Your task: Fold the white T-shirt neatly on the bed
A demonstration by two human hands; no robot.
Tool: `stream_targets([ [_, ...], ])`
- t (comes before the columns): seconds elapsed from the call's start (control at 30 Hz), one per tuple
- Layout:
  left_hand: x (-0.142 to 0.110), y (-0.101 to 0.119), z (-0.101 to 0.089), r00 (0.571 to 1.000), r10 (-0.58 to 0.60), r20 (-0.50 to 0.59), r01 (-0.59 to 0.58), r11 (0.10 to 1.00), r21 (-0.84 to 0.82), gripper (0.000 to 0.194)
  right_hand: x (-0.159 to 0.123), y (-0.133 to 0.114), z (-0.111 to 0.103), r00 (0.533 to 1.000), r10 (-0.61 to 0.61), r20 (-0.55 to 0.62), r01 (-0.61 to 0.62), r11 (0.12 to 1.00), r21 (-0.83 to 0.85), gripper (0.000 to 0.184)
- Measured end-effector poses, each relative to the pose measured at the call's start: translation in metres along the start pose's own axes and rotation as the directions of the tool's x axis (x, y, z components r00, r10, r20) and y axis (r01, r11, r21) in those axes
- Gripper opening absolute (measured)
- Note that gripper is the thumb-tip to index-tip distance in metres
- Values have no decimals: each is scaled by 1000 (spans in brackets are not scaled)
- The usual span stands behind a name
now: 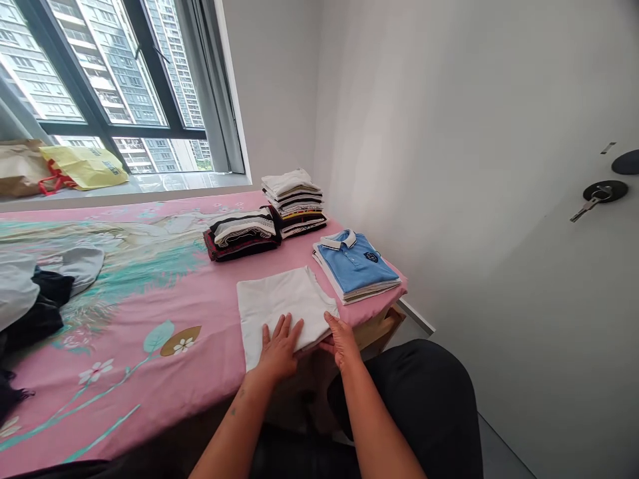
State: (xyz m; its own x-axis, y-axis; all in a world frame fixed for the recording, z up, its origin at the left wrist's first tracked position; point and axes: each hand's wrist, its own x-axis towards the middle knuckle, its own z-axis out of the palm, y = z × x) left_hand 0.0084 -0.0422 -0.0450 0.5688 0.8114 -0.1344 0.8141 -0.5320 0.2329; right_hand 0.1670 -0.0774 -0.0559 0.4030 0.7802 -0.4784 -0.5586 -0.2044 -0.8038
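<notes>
A folded white garment (pixel 279 299) lies near the front edge of a bed with a pink flowered sheet (pixel 150 313). My left hand (pixel 278 347) rests flat on its near part, fingers stretched out. My right hand (pixel 341 340) is at the garment's near right edge, with the thumb on top and the fingers curled under the cloth. A folded blue polo shirt (pixel 355 262) tops a small stack just right of the white garment.
Two more stacks of folded clothes (pixel 294 199) (pixel 241 234) stand at the bed's far right. Loose white and black clothes (pixel 30 293) lie at the left. Paper bags (pixel 82 166) sit on the window sill. A wall and a door with a key (pixel 594 196) are to the right.
</notes>
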Motion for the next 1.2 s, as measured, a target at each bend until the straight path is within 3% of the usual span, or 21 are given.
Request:
stream_targets([
  [0.17,-15,0,-4,977,-25,-212,22,1000,-17,60,1,8,15,1000,4,-21,0,989,149,25],
  [0.27,-16,4,-7,948,-41,-315,40,999,-11,60,5,12,21,996,75,42,-85,945,315,26],
  [0.37,-17,6,0,952,-41,-304,45,999,8,59,7,18,18,991,131,12,-125,909,396,27],
  [0.5,-20,9,13,952,-24,-304,35,999,30,59,5,26,11,995,80,-59,-59,954,293,38],
  [0.67,-21,17,9,915,-61,-398,75,997,18,54,6,28,21,997,70,14,-70,922,381,25],
  [0.77,-19,20,9,917,-49,-396,72,996,43,55,5,31,23,998,65,20,-68,906,417,25],
  [0.93,-16,19,27,943,-56,-327,74,996,42,53,0,37,15,998,47,-50,-34,968,249,37],
  [1.03,-15,19,35,946,-45,-322,57,998,28,52,0,37,14,997,25,-76,-13,987,162,29],
  [1.13,-16,19,35,956,9,-293,-10,1000,-4,50,4,39,10,996,44,-81,-34,992,121,26],
  [1.2,-16,17,30,954,32,-297,-44,998,-35,45,7,41,3,986,-16,-163,25,999,48,30],
])
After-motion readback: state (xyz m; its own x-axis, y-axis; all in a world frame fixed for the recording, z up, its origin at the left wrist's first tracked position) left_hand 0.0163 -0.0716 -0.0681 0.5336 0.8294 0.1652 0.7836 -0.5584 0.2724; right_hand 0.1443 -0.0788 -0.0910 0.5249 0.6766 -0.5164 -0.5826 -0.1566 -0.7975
